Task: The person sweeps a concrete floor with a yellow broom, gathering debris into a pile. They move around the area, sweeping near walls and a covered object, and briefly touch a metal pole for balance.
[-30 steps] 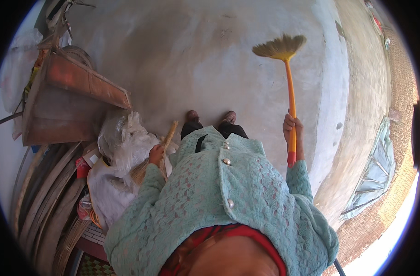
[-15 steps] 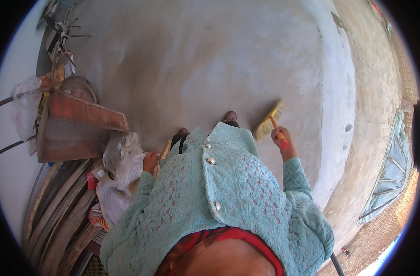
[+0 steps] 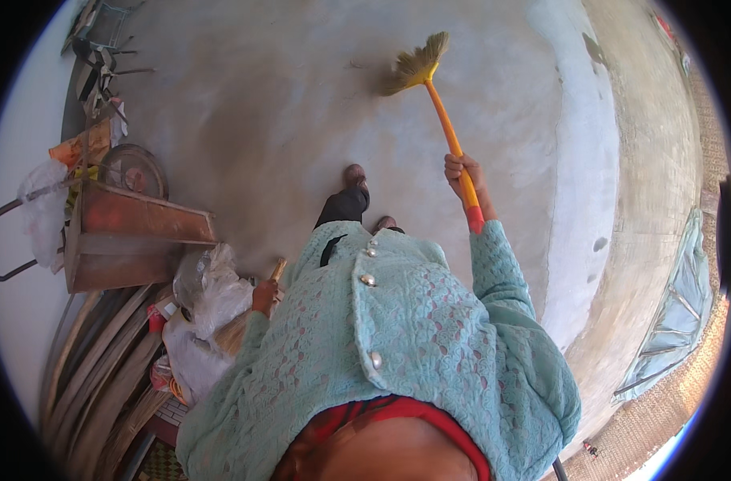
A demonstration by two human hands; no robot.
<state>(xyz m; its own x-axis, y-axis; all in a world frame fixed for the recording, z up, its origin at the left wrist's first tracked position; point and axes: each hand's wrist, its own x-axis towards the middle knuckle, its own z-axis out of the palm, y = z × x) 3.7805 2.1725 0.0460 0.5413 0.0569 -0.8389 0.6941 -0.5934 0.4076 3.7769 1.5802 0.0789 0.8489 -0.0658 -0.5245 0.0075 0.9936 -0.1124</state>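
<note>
My right hand [image 3: 464, 172] is wrapped round the orange handle of a broom [image 3: 443, 116], near its red end. The handle reaches forward and a little left; the yellow head with splayed tan bristles rests on the concrete floor [image 3: 301, 104]. At my left side, low by the sweater, my left hand [image 3: 264, 297] is closed on a tan straw broom [image 3: 278, 270]. Its tip pokes out ahead of the fingers, and a straw-coloured fan shows behind; the sleeve and plastic bags hide part of it.
To my left stand a rusty wheelbarrow [image 3: 149, 208] with its wheel, clear plastic bags [image 3: 213, 297] and long wooden poles [image 3: 117, 353]. Metal-legged furniture [image 3: 101, 72] is at the far left wall. A plastered wall [image 3: 646, 160] and a blue-green tarp [image 3: 670, 305] lie right.
My right hand has swung the broom forward and left, from beside my right foot to well ahead of me. My left foot has stepped forward. My left hand keeps its grip.
</note>
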